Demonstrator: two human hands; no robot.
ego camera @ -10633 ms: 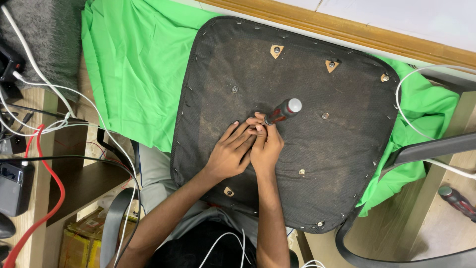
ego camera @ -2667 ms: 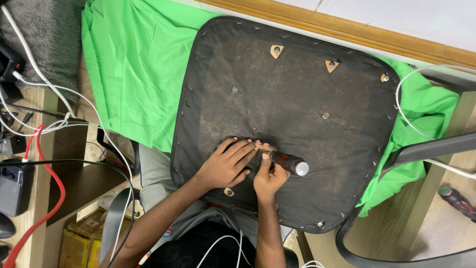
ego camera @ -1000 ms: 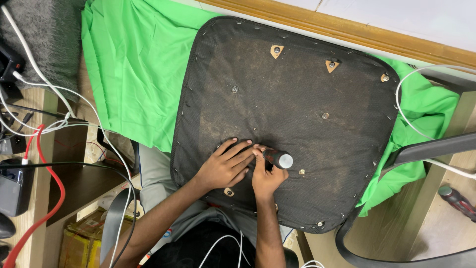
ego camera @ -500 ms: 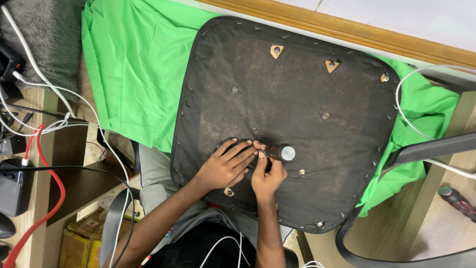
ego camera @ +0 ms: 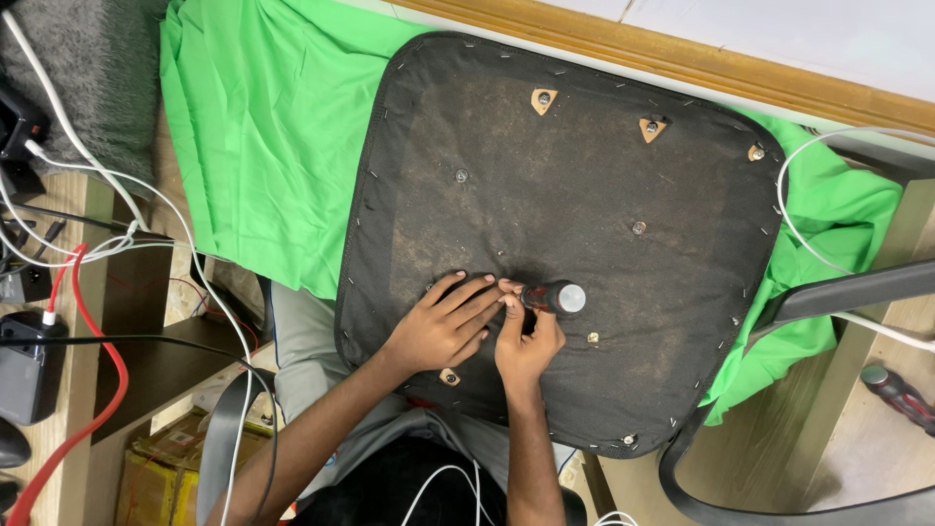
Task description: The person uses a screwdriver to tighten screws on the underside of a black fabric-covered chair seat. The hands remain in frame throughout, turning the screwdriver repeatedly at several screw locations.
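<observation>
Right now our screwdriver (ego camera: pixel 550 296), a stiff, light tool with a grippy red-and-black handle, stands nearly upright near the middle of the upturned seat base (ego camera: pixel 584 146), best held around that handle. Our right hand (ego camera: pixel 526 346) pinches it low with curled fingers, while our left hand (ego camera: pixel 443 326) lies flat, fingers spread, just beside the tip.

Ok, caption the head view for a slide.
Right hand holds a screwdriver on an upturned seat base; left hand steadies.

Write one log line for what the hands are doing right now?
left hand: flat on seat underside | right hand: grips screwdriver, nearly upright | second screwdriver: lying at right
</observation>
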